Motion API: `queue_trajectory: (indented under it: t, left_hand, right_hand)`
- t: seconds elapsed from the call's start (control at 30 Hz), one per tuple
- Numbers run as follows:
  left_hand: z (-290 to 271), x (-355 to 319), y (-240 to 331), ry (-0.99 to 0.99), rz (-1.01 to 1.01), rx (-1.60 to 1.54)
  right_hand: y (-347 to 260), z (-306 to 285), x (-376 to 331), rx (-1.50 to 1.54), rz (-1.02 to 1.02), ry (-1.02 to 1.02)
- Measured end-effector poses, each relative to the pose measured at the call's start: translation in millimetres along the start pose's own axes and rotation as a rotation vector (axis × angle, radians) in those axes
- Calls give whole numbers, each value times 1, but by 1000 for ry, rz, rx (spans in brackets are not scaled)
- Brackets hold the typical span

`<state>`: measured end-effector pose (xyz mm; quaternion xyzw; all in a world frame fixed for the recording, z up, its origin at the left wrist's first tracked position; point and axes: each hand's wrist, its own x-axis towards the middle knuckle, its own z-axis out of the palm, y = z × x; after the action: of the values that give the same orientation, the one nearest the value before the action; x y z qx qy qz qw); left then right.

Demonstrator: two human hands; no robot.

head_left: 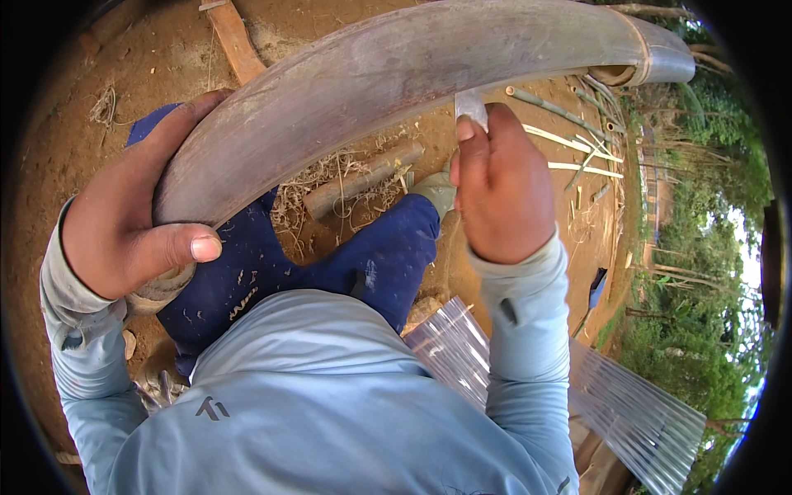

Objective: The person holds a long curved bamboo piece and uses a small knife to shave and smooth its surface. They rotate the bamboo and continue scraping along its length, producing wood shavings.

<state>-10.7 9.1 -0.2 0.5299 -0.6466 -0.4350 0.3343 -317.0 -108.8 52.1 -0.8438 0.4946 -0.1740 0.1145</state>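
Observation:
A thick grey-brown bamboo pole (371,78), bent into an arc by the lens, runs across the top of the head view. A node ring and a dark opening show towards its right end. My left hand (136,210) is wrapped round the pole's near left part, thumb on the close side. In my right fist (505,186) is a knife (471,107), its short stretch of pale metal blade showing above the thumb. The blade's tip meets the pole's lower edge; whether it cuts in, I cannot tell. The handle is hidden inside the fist.
Fibrous shavings and a short log (363,180) lie on the dirt between my legs. Green bamboo poles (553,111) and pale split strips (577,144) lie to the right. Clear corrugated sheets (635,412) are at lower right, a wooden plank (235,41) at upper left.

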Motion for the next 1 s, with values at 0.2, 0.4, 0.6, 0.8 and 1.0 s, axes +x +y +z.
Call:
queue_trajectory:
  t: [0.2, 0.4, 0.6, 0.8, 1.0]
  left_hand:
    - [1, -2, -1, 10, -15, 11]
    - [1, -4, -2, 23, 10, 79]
    - [-1, 1, -2, -10, 23, 30]
    - [0, 1, -1, -15, 24, -25]
    - [0, -2, -3, 3, 38, 7]
  right_hand:
    - [11, -1, 0, 32, -82, 49]
    - [-3, 18, -7, 31, -126, -83]
    - [-4, 18, -9, -61, -87, 35]
    - [-4, 28, -11, -7, -127, 53]
    - [-7, 28, -7, -22, -123, 56]
